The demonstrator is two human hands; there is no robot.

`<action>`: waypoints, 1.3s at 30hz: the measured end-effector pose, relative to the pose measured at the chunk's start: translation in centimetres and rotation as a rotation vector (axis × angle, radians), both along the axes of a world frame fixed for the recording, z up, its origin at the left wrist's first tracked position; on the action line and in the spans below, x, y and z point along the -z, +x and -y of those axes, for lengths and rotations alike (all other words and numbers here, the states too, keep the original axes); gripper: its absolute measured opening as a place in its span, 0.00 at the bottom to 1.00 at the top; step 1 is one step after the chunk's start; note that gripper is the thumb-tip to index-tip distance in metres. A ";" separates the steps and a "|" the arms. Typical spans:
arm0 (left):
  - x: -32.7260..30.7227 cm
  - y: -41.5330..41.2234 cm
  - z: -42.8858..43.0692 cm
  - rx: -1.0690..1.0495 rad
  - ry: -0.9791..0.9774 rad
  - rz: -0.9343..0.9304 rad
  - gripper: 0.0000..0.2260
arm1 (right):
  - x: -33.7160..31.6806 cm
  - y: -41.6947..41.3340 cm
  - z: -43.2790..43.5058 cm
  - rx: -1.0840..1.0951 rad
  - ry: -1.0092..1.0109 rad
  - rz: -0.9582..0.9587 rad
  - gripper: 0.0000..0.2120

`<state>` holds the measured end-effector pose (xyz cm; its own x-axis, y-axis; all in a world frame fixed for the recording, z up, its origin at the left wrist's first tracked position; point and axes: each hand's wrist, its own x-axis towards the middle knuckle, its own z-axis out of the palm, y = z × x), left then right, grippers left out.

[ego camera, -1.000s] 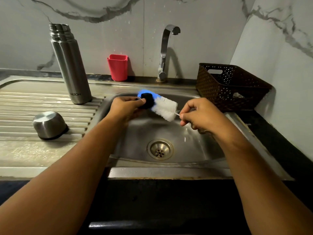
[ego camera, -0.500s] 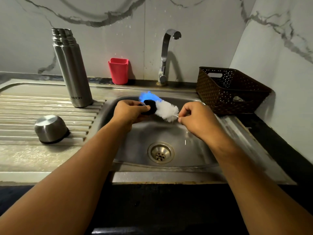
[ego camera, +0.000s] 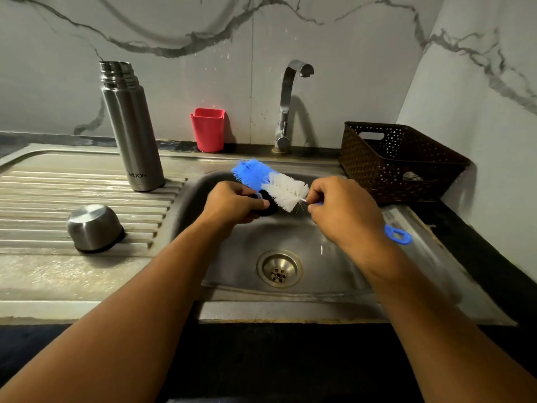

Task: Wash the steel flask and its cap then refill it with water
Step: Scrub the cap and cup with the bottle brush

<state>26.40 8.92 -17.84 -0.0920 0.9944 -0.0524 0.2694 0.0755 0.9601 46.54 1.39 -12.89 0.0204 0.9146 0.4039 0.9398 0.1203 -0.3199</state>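
Note:
The steel flask (ego camera: 132, 132) stands upright and uncapped on the drainboard, left of the basin. Its steel outer cap (ego camera: 94, 228) rests upside down nearer the front. Over the sink basin (ego camera: 328, 269), my left hand (ego camera: 234, 203) grips a small black inner cap (ego camera: 266, 206). My right hand (ego camera: 345, 212) holds a bottle brush by its wire stem. The brush's blue and white bristles (ego camera: 273, 183) lie across the black cap, and its blue handle loop (ego camera: 399, 234) sticks out behind my right wrist.
A curved tap (ego camera: 289, 103) stands behind the basin, no water running. A red plastic cup (ego camera: 208, 129) sits by the wall. A dark woven basket (ego camera: 398, 161) occupies the right counter corner. The drain (ego camera: 279, 268) lies below my hands.
The brush has slid further left and away across the black cap, so more blue bristle shows beyond my left hand. The flask and steel cap stayed in place.

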 end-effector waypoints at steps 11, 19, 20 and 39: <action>-0.9 -0.2 0.4 0.027 0.123 0.055 0.11 | 1.1 0.4 -1.3 0.023 0.001 -0.103 0.06; -3.5 -2.9 1.8 -0.066 0.217 -0.136 0.08 | 1.6 1.3 -1.4 -0.010 0.026 -0.354 0.04; -4.1 -3.5 2.0 -0.074 0.234 -0.178 0.08 | 1.6 1.2 -1.4 -0.017 0.025 -0.346 0.05; -6.0 -15.0 3.7 -0.269 0.065 -0.887 0.13 | 2.4 -1.3 -1.1 -0.196 0.005 -0.427 0.06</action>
<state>11.43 5.19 -11.82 -0.2996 0.9322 0.2029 0.8883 0.1950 0.4157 45.24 2.50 -15.28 0.0131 0.9158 0.4015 0.6835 0.2848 -0.6721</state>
